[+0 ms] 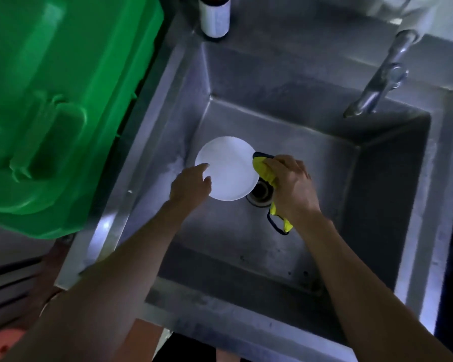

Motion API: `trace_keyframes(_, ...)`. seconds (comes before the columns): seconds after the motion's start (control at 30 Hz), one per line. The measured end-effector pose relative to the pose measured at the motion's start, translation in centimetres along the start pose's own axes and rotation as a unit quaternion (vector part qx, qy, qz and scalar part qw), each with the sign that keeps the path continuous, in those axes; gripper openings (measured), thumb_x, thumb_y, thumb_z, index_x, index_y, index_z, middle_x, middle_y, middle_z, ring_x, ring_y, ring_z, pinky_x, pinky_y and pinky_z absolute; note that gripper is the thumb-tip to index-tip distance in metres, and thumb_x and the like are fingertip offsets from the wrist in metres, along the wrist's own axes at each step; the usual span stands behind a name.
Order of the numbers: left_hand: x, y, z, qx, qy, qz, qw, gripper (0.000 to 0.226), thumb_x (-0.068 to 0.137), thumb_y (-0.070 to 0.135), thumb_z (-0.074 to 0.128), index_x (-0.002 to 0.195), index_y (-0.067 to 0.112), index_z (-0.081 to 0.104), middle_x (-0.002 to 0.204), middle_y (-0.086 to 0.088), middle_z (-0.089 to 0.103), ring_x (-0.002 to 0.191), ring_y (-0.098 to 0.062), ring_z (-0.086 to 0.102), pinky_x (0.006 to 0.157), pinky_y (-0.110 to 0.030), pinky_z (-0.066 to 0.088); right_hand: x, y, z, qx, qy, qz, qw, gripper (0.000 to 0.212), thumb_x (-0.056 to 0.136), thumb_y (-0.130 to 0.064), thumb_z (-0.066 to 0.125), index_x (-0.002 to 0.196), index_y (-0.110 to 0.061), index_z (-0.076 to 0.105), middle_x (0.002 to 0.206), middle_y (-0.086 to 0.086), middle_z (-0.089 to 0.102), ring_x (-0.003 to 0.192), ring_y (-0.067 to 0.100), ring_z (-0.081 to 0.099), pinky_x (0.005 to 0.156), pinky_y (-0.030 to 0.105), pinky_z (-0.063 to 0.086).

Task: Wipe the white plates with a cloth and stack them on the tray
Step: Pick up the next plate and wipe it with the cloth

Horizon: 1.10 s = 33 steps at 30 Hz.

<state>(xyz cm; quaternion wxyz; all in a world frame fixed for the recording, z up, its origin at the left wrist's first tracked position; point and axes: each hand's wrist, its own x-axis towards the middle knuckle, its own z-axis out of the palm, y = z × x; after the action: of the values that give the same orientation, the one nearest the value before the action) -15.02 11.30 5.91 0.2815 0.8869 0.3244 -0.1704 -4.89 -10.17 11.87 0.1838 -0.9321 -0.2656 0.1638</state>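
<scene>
A round white plate [229,167] is held over the steel sink [392,184]. My left hand [190,185] grips its left rim, thumb on the plate's face. My right hand [292,185] holds a bunched yellow cloth [263,169] with a dark border against the plate's right edge; a tail of the cloth hangs below my wrist. No tray is in view.
A large green plastic bin [53,105] stands at the left, close to the sink's rim. A dark bottle with a white label [214,17] sits on the back ledge. A metal tap [377,82] reaches in from the right. The drain [259,194] lies under the plate's lower right edge.
</scene>
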Motion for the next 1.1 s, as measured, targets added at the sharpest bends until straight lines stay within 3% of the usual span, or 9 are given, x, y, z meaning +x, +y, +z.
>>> trace_keyframes(0.2, 3.6, -3.0, 2.6, -0.036, -0.009, -0.067, 0.997, 0.05, 0.099, 0.022, 0.049, 0.149, 0.024, 0.046, 0.136, -0.006, 0.064, 0.123, -0.029, 0.061, 0.097, -0.05, 0.054, 2.8, 1.8, 3.5, 0.045, -0.009, -0.028, 0.999, 0.058, 0.09, 0.004, 0.06, 0.138, -0.029, 0.059, 0.134, 0.002, 0.056, 0.118, 0.035, 0.047, 0.089, 0.044, 0.048)
trace_keyframes(0.3, 4.8, -3.9, 4.1, -0.063, -0.012, -0.087, 0.994, 0.054, 0.096, 0.019, 0.051, 0.15, 0.022, 0.045, 0.141, -0.007, 0.06, 0.13, -0.031, 0.055, 0.1, -0.05, 0.052, 3.9, 2.4, 4.6, 0.051, -0.021, -0.03, 0.998, 0.063, 0.088, 0.004, 0.062, 0.139, -0.032, 0.058, 0.134, 0.0, 0.055, 0.12, 0.033, 0.046, 0.091, 0.042, 0.047)
trace_keyframes(0.4, 6.0, -4.1, 5.8, -0.116, 0.025, -0.121, 0.986, 0.058, 0.093, 0.015, 0.057, 0.149, 0.018, 0.047, 0.136, -0.01, 0.063, 0.128, -0.03, 0.055, 0.103, -0.04, 0.047, 4.6, 2.9, 5.5, 0.064, -0.028, -0.032, 0.997, 0.066, 0.084, 0.005, 0.065, 0.138, -0.031, 0.059, 0.132, 0.0, 0.056, 0.119, 0.033, 0.05, 0.093, 0.042, 0.049)
trace_keyframes(0.57, 6.3, -3.3, 7.2, -0.174, 0.14, -0.144, 0.964, 0.034, 0.081, 0.004, 0.053, 0.111, 0.008, 0.068, 0.103, -0.014, 0.073, 0.097, -0.032, 0.066, 0.075, -0.033, 0.049, 5.2, 3.8, 6.5, 0.065, -0.016, -0.033, 0.997, 0.063, 0.082, 0.009, 0.062, 0.134, -0.026, 0.063, 0.129, 0.003, 0.059, 0.113, 0.035, 0.05, 0.091, 0.045, 0.049)
trace_keyframes(0.77, 6.7, -2.8, 7.5, -0.2, 0.172, -0.175, 0.949, 0.024, 0.083, 0.006, 0.057, 0.1, 0.01, 0.073, 0.1, -0.006, 0.076, 0.088, -0.019, 0.064, 0.055, -0.004, 0.034, 5.3, 4.5, 7.0, 0.062, -0.028, -0.029, 0.997, 0.065, 0.079, 0.013, 0.058, 0.133, -0.023, 0.064, 0.13, 0.005, 0.059, 0.114, 0.037, 0.051, 0.091, 0.046, 0.049)
trace_keyframes(0.97, 7.6, -2.5, 7.6, -0.211, 0.162, -0.229, 0.936, 0.035, 0.082, 0.02, 0.074, 0.116, 0.013, 0.068, 0.115, -0.008, 0.071, 0.105, -0.028, 0.066, 0.085, -0.036, 0.054, 5.1, 4.6, 7.1, 0.063, -0.032, -0.025, 0.997, 0.067, 0.076, 0.014, 0.053, 0.133, -0.02, 0.063, 0.132, 0.006, 0.058, 0.115, 0.038, 0.05, 0.092, 0.048, 0.048)
trace_keyframes(1.1, 8.0, -2.2, 7.5, -0.226, 0.167, -0.251, 0.926, 0.04, 0.079, 0.026, 0.081, 0.114, 0.015, 0.067, 0.117, -0.008, 0.069, 0.108, -0.029, 0.065, 0.09, -0.04, 0.055, 4.7, 4.8, 7.2, 0.059, -0.034, -0.016, 0.998, 0.066, 0.078, 0.013, 0.052, 0.134, -0.022, 0.062, 0.133, 0.004, 0.057, 0.117, 0.036, 0.048, 0.093, 0.045, 0.047)
